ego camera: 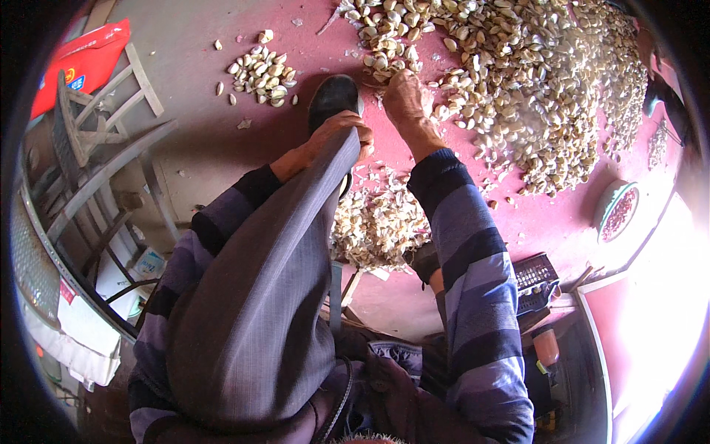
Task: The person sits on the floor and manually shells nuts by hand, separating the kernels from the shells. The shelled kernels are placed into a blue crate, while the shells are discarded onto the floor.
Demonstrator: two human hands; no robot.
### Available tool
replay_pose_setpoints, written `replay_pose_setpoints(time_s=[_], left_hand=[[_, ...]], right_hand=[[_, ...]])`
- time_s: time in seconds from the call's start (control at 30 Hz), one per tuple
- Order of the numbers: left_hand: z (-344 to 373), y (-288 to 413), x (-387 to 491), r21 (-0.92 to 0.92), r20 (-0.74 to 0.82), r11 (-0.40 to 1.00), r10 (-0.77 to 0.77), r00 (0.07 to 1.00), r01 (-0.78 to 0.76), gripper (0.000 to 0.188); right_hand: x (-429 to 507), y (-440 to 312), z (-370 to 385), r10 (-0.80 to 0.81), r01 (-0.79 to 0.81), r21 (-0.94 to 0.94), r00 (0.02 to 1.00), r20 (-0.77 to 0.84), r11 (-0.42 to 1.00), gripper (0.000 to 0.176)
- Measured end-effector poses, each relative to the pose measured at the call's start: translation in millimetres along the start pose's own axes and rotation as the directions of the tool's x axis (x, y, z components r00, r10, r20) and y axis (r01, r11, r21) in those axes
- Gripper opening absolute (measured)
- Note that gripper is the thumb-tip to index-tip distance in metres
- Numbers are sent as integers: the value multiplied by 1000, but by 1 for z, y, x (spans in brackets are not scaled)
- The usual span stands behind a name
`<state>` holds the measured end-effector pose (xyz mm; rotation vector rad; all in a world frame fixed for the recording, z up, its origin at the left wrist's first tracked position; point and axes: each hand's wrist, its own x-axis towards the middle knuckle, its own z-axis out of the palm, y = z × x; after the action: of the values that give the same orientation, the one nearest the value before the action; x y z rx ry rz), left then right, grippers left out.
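My left hand (343, 132) is bent around the front of my trouser leg (260, 266), close to a dark shoe (335, 97). Its fingertips are mostly hidden by the cloth, so what it holds does not show. My right hand (407, 102) is low over the floor with curled fingers, at the near left edge of a large heap of garlic cloves (521, 94). Anything inside its fingers is hidden. To the left lies a small separate pile of cloves (265, 76). Papery garlic skins (383, 225) are heaped between my legs.
A wooden stool frame (113, 100) and a red bag (83, 61) stand at the left, above a metal-framed chair (105, 172). On the right are a round basin (617, 211) with reddish contents and a dark plastic crate (535, 280). The floor (222, 150) is pinkish red.
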<state>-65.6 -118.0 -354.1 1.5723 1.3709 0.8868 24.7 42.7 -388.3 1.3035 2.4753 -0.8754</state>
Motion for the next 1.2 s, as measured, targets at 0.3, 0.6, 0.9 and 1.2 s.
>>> replay_pose_setpoints(time_s=[0.3, 0.6, 0.9, 1.2], left_hand=[[4, -1, -1, 91, -34, 996, -20, 999, 23, 18], [3, 2, 4, 101, -88, 995, 25, 996, -16, 18], [9, -4, 0, 74, -127, 997, 35, 991, -26, 15], [10, -5, 1, 93, -172, 994, 73, 982, -58, 15]], right_hand=[[-83, 49, -34, -219, -455, 866, 884, 412, -206, 23], [-103, 44, -65, -563, -398, 831, 816, 127, -389, 46], [-1, 64, -69, 205, -136, 247, 938, -278, 959, 24], [10, 100, -53, 71, -88, -60, 967, -245, 994, 27]])
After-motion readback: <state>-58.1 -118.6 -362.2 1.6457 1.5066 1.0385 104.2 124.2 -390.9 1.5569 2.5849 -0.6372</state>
